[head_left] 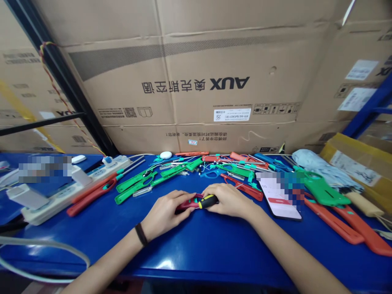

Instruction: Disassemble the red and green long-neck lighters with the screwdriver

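My left hand [168, 211] is closed round a dark red plastic utility lighter body [184, 205] at the middle of the blue table. In my right hand [228, 200] is a screwdriver [208, 201] with a black and yellow handle, held low against the lighter's right end. Fingers hide its tip and much of the lighter. Just beyond my hands lie green lighter casings [134, 183], clear plastic tubes [142, 191] and metal rods. Beyond my right hand there is a red lighter casing [245, 185].
At left stands a white power strip [58, 196] with plugged-in chargers, red lighters [92, 199] beside it. A phone [277, 200] lies at right, near a green casing [326, 190] and orange casings [333, 220]. Cardboard boxes [196, 53] wall off the back.
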A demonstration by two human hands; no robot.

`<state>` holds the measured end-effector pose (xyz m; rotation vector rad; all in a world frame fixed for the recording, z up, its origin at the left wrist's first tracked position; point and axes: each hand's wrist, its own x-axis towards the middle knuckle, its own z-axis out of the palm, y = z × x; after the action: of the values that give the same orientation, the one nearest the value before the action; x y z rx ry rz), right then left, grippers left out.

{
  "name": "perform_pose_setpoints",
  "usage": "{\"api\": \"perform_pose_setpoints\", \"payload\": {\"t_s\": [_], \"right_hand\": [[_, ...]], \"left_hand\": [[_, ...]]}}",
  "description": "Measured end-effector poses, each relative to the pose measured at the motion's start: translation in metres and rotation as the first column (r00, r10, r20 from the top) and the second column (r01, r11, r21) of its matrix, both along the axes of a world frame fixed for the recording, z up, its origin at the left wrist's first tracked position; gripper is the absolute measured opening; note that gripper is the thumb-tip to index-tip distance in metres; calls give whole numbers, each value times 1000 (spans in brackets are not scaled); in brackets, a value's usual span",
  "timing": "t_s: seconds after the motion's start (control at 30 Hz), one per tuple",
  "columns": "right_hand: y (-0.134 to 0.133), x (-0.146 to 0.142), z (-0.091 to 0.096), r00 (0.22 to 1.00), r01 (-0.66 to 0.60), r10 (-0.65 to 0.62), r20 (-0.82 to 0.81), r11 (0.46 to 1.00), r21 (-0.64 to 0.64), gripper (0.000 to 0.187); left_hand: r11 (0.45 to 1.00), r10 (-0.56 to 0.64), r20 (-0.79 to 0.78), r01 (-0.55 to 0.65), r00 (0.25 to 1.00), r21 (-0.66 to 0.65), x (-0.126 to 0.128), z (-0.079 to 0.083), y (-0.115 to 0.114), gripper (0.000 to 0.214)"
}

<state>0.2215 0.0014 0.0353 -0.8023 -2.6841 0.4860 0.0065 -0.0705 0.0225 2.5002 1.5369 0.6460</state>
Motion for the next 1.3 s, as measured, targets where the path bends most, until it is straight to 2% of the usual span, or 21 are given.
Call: {"api": "perform_pose_setpoints", "payload": {"t_s": [0.3, 0.53, 0.73, 0.93, 1.17, 1.3], "right_hand": [[1, -1, 0, 1000, 10, -10, 22, 1000, 8, 18], [0, 1, 0, 1000, 11, -11, -7, 999, 31, 19], [2, 3, 2, 998, -7, 9, -56, 999, 35, 17], [0, 2, 3, 999, -16, 17, -46, 1000, 11, 18], [-1, 0, 3, 989, -31, 36, -145, 999, 36, 23], [2, 5, 9, 975, -58, 58, -215, 998, 7, 19]], "left_hand": [[998, -33, -100, 38, 994, 45, -2, -6, 5, 36], [999, -15, -35, 17, 999, 35, 0, -3, 3, 37], [998, 58, 22, -58, 998, 0, -11, 6, 1, 68], [986, 106, 136, -86, 985, -144, -28, 0, -1, 47], [989, 85, 126, -69, 988, -129, -28, 0, -2, 43], [989, 73, 137, -54, 988, -139, -30, 0, 0, 44]]}}
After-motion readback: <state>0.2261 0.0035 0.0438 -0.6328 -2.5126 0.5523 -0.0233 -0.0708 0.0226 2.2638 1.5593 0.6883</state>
